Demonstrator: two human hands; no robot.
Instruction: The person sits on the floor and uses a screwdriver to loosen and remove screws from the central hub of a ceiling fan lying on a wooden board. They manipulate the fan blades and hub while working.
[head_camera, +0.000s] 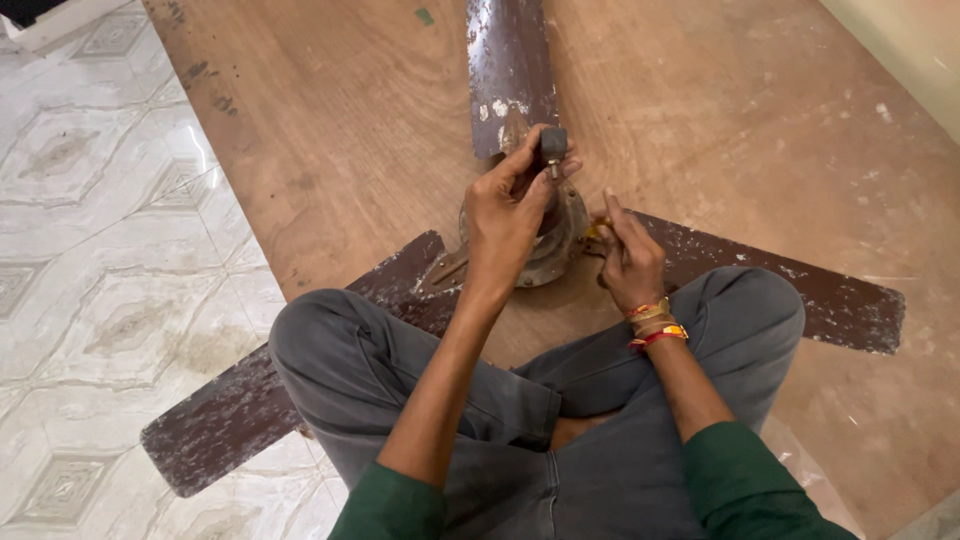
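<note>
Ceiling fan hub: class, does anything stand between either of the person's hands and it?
Nothing visible does. The left hand rests on the fan hub, gripping its dark shaft end. The right hand sits beside the hub, pinching something small and yellow, too small to identify.

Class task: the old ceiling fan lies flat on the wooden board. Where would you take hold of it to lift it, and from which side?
Grip the fan at the short stem standing up from its round hub, coming from above. The left hand already wraps that part. The three blades are long, flat and lie low on the board, so they probably offer poorer purchase.
</note>
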